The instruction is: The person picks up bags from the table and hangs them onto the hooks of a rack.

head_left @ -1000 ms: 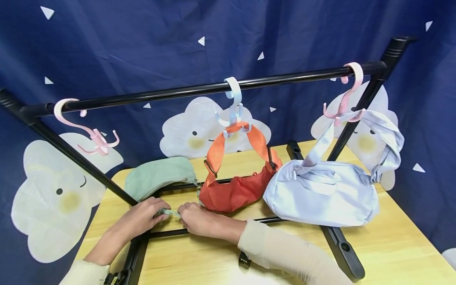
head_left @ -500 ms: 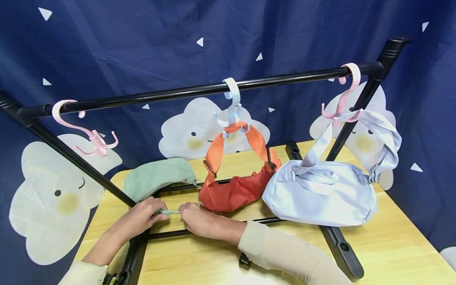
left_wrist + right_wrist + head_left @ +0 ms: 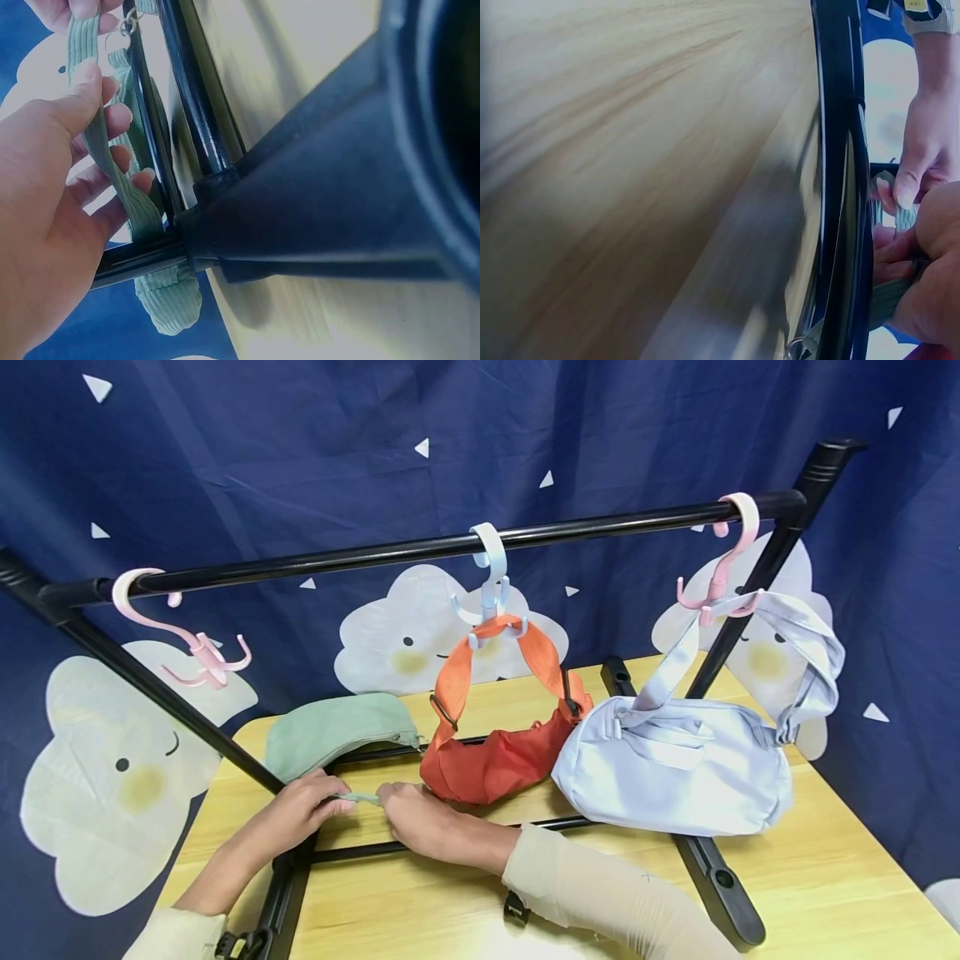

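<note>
A pale green corduroy bag [image 3: 337, 731] with a zipper lies at the back left of the table. Its green strap [image 3: 116, 176] runs between both hands, a short piece showing between them in the head view. My left hand [image 3: 300, 814] pinches this strap between thumb and fingers, by the rack's left post. Close beside it, my right hand [image 3: 416, 822] grips the strap with curled fingers, in front of a red bag [image 3: 495, 768]. The right fingertips are partly hidden in the head view. A metal ring [image 3: 129, 22] shows near the strap in the left wrist view.
A black rack [image 3: 360, 557] stands on the wooden table [image 3: 420, 910]. A pink hook [image 3: 206, 656] hangs at left, bearing nothing. The red bag hangs by its orange strap from a blue hook [image 3: 491, 568]; a light blue bag [image 3: 675, 768] hangs from a right pink hook [image 3: 723, 568].
The green bag has shifted slightly right. Both hands have kept hold of the strap and moved only a little; the piece between them has risen slightly.
</note>
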### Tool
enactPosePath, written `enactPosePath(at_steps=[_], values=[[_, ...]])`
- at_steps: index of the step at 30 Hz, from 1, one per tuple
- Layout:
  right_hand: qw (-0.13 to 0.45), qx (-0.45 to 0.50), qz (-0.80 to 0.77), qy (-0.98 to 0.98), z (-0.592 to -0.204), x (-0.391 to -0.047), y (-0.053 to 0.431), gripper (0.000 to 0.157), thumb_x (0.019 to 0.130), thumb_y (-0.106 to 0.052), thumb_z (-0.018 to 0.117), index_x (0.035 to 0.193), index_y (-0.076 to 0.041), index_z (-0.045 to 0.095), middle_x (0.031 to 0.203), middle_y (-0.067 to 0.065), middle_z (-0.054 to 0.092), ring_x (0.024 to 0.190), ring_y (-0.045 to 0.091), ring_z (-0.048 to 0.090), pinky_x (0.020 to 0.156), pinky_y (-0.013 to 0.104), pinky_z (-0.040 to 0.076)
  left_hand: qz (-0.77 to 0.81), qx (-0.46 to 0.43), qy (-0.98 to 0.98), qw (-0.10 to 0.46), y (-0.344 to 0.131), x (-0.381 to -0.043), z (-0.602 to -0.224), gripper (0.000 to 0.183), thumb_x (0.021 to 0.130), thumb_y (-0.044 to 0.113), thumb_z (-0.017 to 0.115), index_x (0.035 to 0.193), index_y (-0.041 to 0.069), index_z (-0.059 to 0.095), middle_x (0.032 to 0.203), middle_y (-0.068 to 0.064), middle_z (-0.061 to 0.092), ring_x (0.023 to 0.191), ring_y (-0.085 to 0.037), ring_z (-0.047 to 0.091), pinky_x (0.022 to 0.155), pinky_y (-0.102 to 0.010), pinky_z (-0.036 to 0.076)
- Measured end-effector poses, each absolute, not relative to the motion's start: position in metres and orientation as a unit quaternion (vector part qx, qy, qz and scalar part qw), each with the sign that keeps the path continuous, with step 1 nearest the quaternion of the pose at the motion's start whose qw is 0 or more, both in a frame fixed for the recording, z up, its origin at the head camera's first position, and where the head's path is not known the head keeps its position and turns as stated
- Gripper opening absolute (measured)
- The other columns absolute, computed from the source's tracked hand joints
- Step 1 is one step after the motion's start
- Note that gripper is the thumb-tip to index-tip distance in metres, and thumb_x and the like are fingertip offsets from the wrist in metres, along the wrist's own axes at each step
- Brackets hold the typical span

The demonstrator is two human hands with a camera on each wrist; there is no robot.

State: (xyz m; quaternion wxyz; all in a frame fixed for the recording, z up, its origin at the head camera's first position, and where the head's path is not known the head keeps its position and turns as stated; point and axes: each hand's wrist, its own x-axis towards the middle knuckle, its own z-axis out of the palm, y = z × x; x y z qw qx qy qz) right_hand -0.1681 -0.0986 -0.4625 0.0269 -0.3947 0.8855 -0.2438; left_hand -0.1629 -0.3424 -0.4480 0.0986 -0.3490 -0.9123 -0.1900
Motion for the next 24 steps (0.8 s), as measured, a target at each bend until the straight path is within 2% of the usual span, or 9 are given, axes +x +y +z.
enactPosePath(at_steps=[4, 6, 10, 14, 24], values=[[0.03, -0.391, -0.248, 0.886, -0.461, -0.167, -0.099, 0.014, 0.093, 0.001, 0.067, 0.098, -0.009, 0.059, 0.081, -0.004, 0.055, 0.065, 0.003, 0.049, 0.051, 0.013, 0.041, -0.2, -0.34, -0.914, 0.096, -0.34, -0.161, -0.446, 0.005, 0.096, 0.023, 0.069, 0.093, 0.02, 0.071, 0.087, 0.019, 0.064, 0.079, 0.004, 0.046, 0.066, -0.02, 0.042], [0.032, -0.389, -0.251, 0.886, -0.459, -0.167, -0.099, 0.014, 0.093, 0.001, 0.067, 0.1, -0.009, 0.06, 0.083, -0.004, 0.057, 0.066, 0.003, 0.05, 0.053, 0.013, 0.041, -0.206, -0.333, -0.915, 0.093, -0.339, -0.161, -0.445, 0.003, 0.095, 0.018, 0.071, 0.093, 0.02, 0.07, 0.086, 0.018, 0.063, 0.078, 0.004, 0.046, 0.066, -0.02, 0.042], [0.03, -0.386, -0.258, 0.885, -0.456, -0.166, -0.1, 0.017, 0.092, 0.003, 0.068, 0.105, -0.007, 0.063, 0.089, -0.002, 0.064, 0.07, 0.002, 0.053, 0.055, 0.011, 0.043, -0.224, -0.318, -0.918, 0.078, -0.337, -0.161, -0.443, 0.013, 0.093, 0.008, 0.074, 0.091, 0.02, 0.068, 0.082, 0.017, 0.058, 0.074, 0.005, 0.044, 0.065, -0.019, 0.041], [0.019, -0.386, -0.268, 0.883, -0.452, -0.165, -0.1, 0.02, 0.091, 0.005, 0.067, 0.108, -0.006, 0.065, 0.097, 0.001, 0.07, 0.077, 0.001, 0.06, 0.058, 0.009, 0.045, -0.233, -0.315, -0.917, 0.078, -0.338, -0.163, -0.441, 0.013, 0.092, 0.005, 0.074, 0.092, 0.018, 0.07, 0.081, 0.016, 0.059, 0.074, 0.004, 0.045, 0.065, -0.019, 0.042], [-0.021, -0.397, -0.27, 0.877, -0.44, -0.163, -0.1, 0.018, 0.093, 0.005, 0.065, 0.107, -0.007, 0.065, 0.1, 0.001, 0.072, 0.081, 0.001, 0.066, 0.057, 0.006, 0.043, -0.229, -0.323, -0.909, 0.127, -0.338, -0.163, -0.433, 0.024, 0.09, 0.004, 0.076, 0.095, 0.028, 0.072, 0.088, 0.01, 0.073, 0.083, 0.002, 0.058, 0.07, -0.019, 0.048]])
